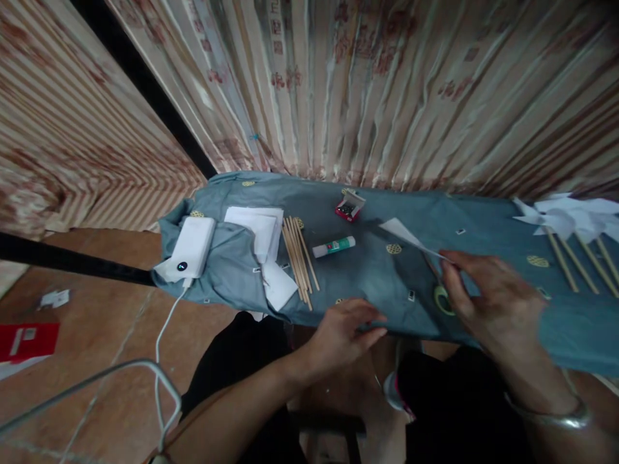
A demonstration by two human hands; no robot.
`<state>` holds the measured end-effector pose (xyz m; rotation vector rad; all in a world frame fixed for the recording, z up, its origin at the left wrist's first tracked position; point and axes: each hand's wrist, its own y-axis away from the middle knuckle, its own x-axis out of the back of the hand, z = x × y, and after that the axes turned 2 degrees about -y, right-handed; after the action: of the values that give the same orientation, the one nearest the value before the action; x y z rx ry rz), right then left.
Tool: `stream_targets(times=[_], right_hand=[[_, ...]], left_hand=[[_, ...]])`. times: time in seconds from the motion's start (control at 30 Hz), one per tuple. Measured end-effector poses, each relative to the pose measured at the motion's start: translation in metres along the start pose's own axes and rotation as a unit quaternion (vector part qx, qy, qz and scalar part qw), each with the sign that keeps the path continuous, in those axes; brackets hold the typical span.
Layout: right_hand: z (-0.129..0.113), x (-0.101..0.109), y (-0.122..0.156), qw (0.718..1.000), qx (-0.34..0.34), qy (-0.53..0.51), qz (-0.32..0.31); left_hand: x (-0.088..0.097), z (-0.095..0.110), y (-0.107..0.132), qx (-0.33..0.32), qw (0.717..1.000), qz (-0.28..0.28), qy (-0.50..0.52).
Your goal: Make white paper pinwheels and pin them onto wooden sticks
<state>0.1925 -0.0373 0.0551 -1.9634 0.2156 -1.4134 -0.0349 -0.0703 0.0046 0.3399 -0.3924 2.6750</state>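
Note:
In my right hand a thin piece of white paper is pinched by one corner, its far end reaching left over the cloth. Below that hand lies a pair of scissors with a green handle loop, partly hidden by my fingers. My left hand hovers at the front edge of the cloth, thumb and fingers apart, nothing between them. Beyond it lies a glue stick with a green label. A small red box of dark little pieces stands open behind the glue stick.
Several wooden sticks lie beside white paper sheets on the grey-blue cloth. At the left, a white power bank has a cable hanging down. White paper pinwheels on sticks lie at the far right. A curtain hangs behind.

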Motion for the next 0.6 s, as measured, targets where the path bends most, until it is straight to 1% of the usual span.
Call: stream_targets(times=[0.03,0.1,0.17,0.23,0.3,0.4,0.47,0.53,0.6], right_hand=[[-0.002,0.0,0.008,0.999,0.037,0.003,-0.025],[-0.01,-0.005,0.022,0.991,0.086,-0.019,-0.103],[-0.02,-0.011,0.034,0.981,0.108,-0.037,-0.154],[-0.028,-0.014,0.045,0.972,0.112,-0.074,-0.192],[-0.031,-0.016,0.052,0.965,0.09,-0.123,-0.212],[-0.027,-0.018,0.055,0.958,0.015,-0.197,-0.207],[-0.019,-0.022,0.053,0.954,-0.045,-0.229,-0.186],[-0.012,-0.029,0.05,0.95,-0.1,-0.243,-0.166],[-0.005,-0.036,0.048,0.943,-0.141,-0.253,-0.163]], left_hand=[[0.001,-0.001,-0.002,-0.02,0.999,-0.003,-0.028],[0.005,-0.004,-0.005,-0.052,0.994,-0.003,-0.092],[0.009,-0.007,-0.008,-0.065,0.985,0.002,-0.159],[0.011,-0.012,-0.01,-0.073,0.974,-0.006,-0.215],[0.012,-0.017,-0.011,-0.07,0.964,-0.042,-0.254],[0.011,-0.023,-0.014,-0.044,0.955,-0.097,-0.278],[0.009,-0.025,-0.018,-0.023,0.954,-0.102,-0.279],[0.008,-0.025,-0.022,-0.007,0.957,-0.096,-0.275],[0.007,-0.025,-0.025,0.002,0.958,-0.088,-0.272]])
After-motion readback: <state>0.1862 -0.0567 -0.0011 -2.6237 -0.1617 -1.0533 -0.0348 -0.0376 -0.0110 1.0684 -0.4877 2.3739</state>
